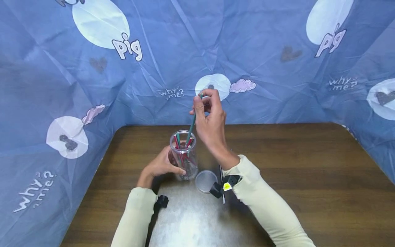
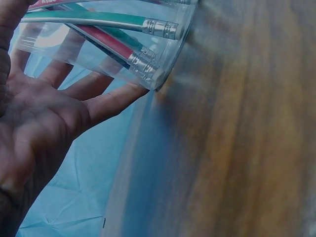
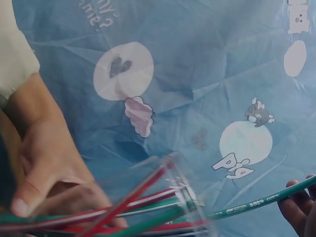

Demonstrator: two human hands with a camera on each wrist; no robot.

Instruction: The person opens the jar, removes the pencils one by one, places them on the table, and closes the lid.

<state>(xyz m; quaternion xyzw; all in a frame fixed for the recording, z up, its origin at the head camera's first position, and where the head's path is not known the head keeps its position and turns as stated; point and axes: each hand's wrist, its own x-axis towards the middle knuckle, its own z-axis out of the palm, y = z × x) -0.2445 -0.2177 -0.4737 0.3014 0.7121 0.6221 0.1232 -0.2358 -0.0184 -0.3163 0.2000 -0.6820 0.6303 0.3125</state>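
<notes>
A clear plastic jar [image 1: 193, 167] stands on the table, holding several red and green pencils [image 2: 94, 19] whose metal eraser ends show in the left wrist view. My left hand [image 1: 162, 163] grips the jar low down, thumb on the near side and fingers round the far side. Above the rim, my right hand [image 1: 212, 120] pinches a green pencil [image 1: 192, 124] near its upper end. That pencil slants down through the jar's mouth, and its lettering [image 3: 247, 206] shows in the right wrist view. Its lower end is hard to make out among the others.
Beside the jar's base lies a round clear lid [image 1: 206, 181]. A thin dark stick with a silvery end [image 1: 224, 199] lies under my right wrist, partly covered. The brown wooden table [image 1: 308, 164] has a pale shiny patch in front. Blue printed cloth [image 1: 259, 41] hangs around it.
</notes>
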